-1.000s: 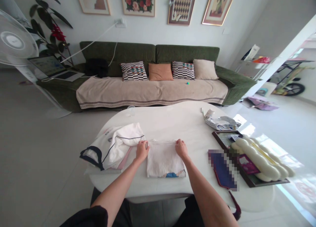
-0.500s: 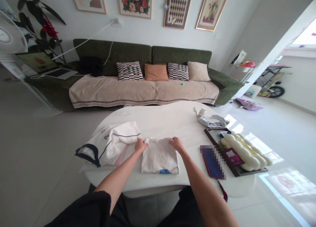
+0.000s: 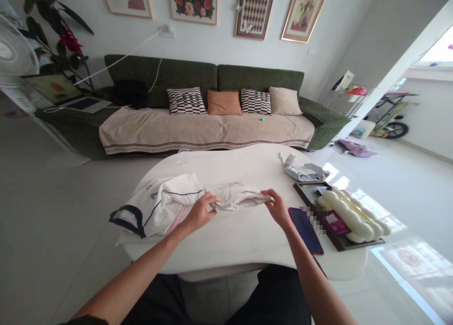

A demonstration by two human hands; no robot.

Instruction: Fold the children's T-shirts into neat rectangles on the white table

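Dark blue flat case (image 3: 305,229): we log one end pixel-blurred beside the dark tray (image 3: 300,187); details unreadable.

Head-worn camera, single wide view, faces forward and down from person's head; counter (image 3: 230,242) close below, left hand (image 3: 200,213) and right hand (image 3: 278,209) near, sofa (image 3: 205,131) farther ahead.

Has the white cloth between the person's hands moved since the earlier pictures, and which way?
Yes. The white cloth has moved away from the person, toward the green sofa, judged against the table's near edge.
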